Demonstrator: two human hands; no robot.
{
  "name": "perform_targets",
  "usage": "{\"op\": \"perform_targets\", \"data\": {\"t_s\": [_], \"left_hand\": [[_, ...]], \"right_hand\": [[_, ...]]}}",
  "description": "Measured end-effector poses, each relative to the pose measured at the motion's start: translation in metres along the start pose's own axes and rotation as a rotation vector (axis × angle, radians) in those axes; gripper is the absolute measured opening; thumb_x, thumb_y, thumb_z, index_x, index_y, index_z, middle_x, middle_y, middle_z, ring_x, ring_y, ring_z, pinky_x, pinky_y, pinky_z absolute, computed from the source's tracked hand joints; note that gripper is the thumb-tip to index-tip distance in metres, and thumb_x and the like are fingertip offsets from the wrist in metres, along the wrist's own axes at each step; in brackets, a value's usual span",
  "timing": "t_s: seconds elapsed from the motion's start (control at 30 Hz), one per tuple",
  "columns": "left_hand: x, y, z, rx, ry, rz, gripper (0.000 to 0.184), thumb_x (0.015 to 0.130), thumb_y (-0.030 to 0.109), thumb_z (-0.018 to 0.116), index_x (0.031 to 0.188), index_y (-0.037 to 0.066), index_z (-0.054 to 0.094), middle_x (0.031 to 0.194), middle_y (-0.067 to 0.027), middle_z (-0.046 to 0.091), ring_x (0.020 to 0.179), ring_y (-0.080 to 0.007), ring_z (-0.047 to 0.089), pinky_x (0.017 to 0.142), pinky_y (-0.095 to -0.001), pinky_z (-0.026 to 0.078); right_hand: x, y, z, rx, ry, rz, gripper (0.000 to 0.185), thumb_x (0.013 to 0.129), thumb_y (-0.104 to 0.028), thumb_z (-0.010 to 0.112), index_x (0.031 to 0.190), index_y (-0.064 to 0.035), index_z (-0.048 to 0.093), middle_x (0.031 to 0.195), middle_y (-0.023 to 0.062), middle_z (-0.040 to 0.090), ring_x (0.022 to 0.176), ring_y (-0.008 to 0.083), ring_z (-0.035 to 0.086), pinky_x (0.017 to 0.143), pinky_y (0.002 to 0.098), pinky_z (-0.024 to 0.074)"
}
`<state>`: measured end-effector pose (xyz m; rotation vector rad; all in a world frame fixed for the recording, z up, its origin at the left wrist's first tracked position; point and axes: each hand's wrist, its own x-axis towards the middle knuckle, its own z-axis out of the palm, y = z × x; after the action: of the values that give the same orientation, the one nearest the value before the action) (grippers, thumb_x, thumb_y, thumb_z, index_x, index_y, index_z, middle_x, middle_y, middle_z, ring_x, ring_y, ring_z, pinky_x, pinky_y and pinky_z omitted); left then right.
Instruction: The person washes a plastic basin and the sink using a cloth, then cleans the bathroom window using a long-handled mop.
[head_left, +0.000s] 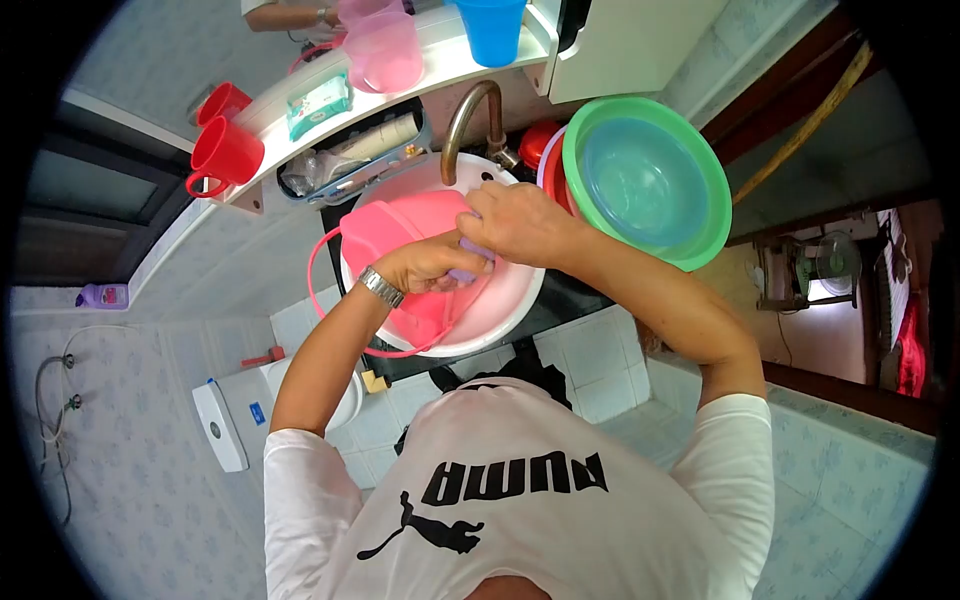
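White shirt [570, 425] with black lettering and cat logo, filling lower centre; white shelf [438, 65] curving along the wall, left to top; white toilet [245, 415] at left, bowl end partly behind the left forearm; black countertop [572, 305] directly ahead, showing mostly along the near edge; white sink [526, 305] set into it, under both hands; green basin [718, 195] right of sink, tilted, bluish-green inside, with red and lilac rims [553, 175] stacked behind.

Pink plastic item [385, 240] with thin looped handle, lying in sink, handle hanging past left rim; partly covered by hands, cannot tell exact type; blue tray [400, 160] behind sink, clear wrap inside; bronze faucet [449, 155] arched over the far side.

Right hand [522, 222] closed like a fist, knuckles up, fingers curled on a purple item [462, 273]; left hand [425, 265] just beside and nearer the body, also closed, fingers wrapped round same item.

Translucent pink cup [385, 60], blue cup [490, 35] and red mug [228, 155] on shelf; wipes packet [318, 105] between mug and pink cup; silver watch [381, 287] on left wrist; purple item smallest, squeezed between both hands above sink, mostly hidden; cannot tell whether cloth or sponge.
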<state>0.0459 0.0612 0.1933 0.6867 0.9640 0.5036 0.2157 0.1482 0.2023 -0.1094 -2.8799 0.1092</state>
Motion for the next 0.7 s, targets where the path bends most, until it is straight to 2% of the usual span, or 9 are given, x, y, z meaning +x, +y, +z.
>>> {"op": "perform_targets", "data": {"t_s": [0.03, 0.1, 0.23, 0.3, 0.33, 0.4, 0.43, 0.5, 0.7], "left_hand": [[0.000, 0.002, 0.003, 0.000, 0.003, 0.006, 0.019, 0.076, 0.011, 0.066, 0.091, 0.002, 0.058, 0.063, -0.0017, 0.051, 0.039, -0.0041, 0.036, 0.036, -0.0195, 0.025], [0.000, 0.005, 0.009, 0.210, 0.265, 0.078, 0.018, 0.078, 0.012, 0.064, 0.092, 0.002, 0.058, 0.063, 0.0006, 0.051, 0.042, -0.0025, 0.038, 0.037, -0.0192, 0.027], [0.004, 0.004, 0.009, 0.313, 0.304, 0.158, 0.015, 0.074, 0.014, 0.067, 0.084, 0.006, 0.060, 0.064, 0.0020, 0.053, 0.050, -0.0062, 0.044, 0.044, -0.0232, 0.035], [0.015, -0.004, 0.004, 0.546, 0.430, 0.347, 0.015, 0.071, 0.013, 0.067, 0.082, 0.004, 0.061, 0.068, -0.0073, 0.060, 0.052, -0.0171, 0.054, 0.049, -0.0317, 0.044], [0.014, -0.003, 0.004, 0.544, 0.438, 0.349, 0.015, 0.071, 0.013, 0.067, 0.082, 0.004, 0.061, 0.068, -0.0073, 0.060, 0.052, -0.0171, 0.054, 0.049, -0.0317, 0.044], [0.010, 0.001, 0.007, 1.023, 0.677, 0.359, 0.015, 0.069, 0.012, 0.064, 0.081, 0.003, 0.063, 0.072, -0.0163, 0.064, 0.060, -0.0312, 0.062, 0.056, -0.0411, 0.049], [0.010, 0.002, 0.009, 1.022, 0.686, 0.354, 0.015, 0.069, 0.012, 0.064, 0.081, 0.003, 0.063, 0.072, -0.0163, 0.064, 0.060, -0.0312, 0.062, 0.056, -0.0411, 0.049], [0.010, 0.003, 0.013, 1.297, 0.842, 0.394, 0.012, 0.068, 0.011, 0.062, 0.077, 0.003, 0.063, 0.070, -0.0199, 0.063, 0.064, -0.0370, 0.062, 0.056, -0.0438, 0.049], [0.025, 0.009, 0.001, 1.527, 0.990, 0.459, 0.007, 0.066, 0.005, 0.062, 0.072, 0.002, 0.060, 0.066, -0.0178, 0.063, 0.060, -0.0360, 0.063, 0.054, -0.0451, 0.050]], "right_hand": [[-0.001, 0.003, 0.002, 0.001, 0.063, 0.027, 0.029, 0.066, -0.011, 0.067, 0.093, -0.0053, 0.056, 0.087, 0.0079, 0.053, 0.081, 0.0250, 0.058, 0.058, 0.0344, 0.0500], [-0.001, 0.006, 0.005, 0.003, 0.125, 0.038, 0.026, 0.066, -0.010, 0.067, 0.088, -0.0050, 0.055, 0.087, 0.0086, 0.053, 0.082, 0.0264, 0.059, 0.058, 0.0356, 0.0503], [0.001, 0.009, 0.005, 0.040, 0.079, 0.142, 0.025, 0.069, -0.007, 0.064, 0.092, -0.0036, 0.055, 0.086, 0.0108, 0.055, 0.084, 0.0300, 0.060, 0.062, 0.0392, 0.0510], [0.004, 0.010, 0.002, 0.061, 0.004, 0.166, 0.023, 0.071, -0.006, 0.063, 0.092, -0.0028, 0.056, 0.086, 0.0123, 0.058, 0.084, 0.0305, 0.062, 0.065, 0.0397, 0.0518], [0.005, 0.010, -0.001, 0.083, -0.017, 0.166, 0.024, 0.071, -0.006, 0.062, 0.094, -0.0030, 0.055, 0.087, 0.0127, 0.058, 0.086, 0.0302, 0.062, 0.065, 0.0405, 0.0515], [0.007, 0.008, -0.004, 0.110, -0.039, 0.156, 0.025, 0.072, -0.005, 0.062, 0.095, -0.0032, 0.054, 0.087, 0.0131, 0.058, 0.088, 0.0299, 0.062, 0.066, 0.0413, 0.0511], [0.008, 0.006, -0.004, 0.110, -0.055, 0.195, 0.024, 0.072, -0.005, 0.061, 0.095, -0.0041, 0.054, 0.086, 0.0135, 0.059, 0.085, 0.0308, 0.063, 0.065, 0.0427, 0.0508], [0.010, 0.006, -0.002, 0.110, -0.070, 0.225, 0.023, 0.072, -0.005, 0.060, 0.094, -0.0049, 0.054, 0.085, 0.0140, 0.061, 0.082, 0.0318, 0.063, 0.064, 0.0440, 0.0505], [0.013, 0.009, 0.017, 0.161, -0.040, 0.460, 0.017, 0.072, -0.012, 0.058, 0.086, -0.0029, 0.055, 0.074, 0.0182, 0.064, 0.070, 0.0387, 0.063, 0.060, 0.0504, 0.0486]]}}
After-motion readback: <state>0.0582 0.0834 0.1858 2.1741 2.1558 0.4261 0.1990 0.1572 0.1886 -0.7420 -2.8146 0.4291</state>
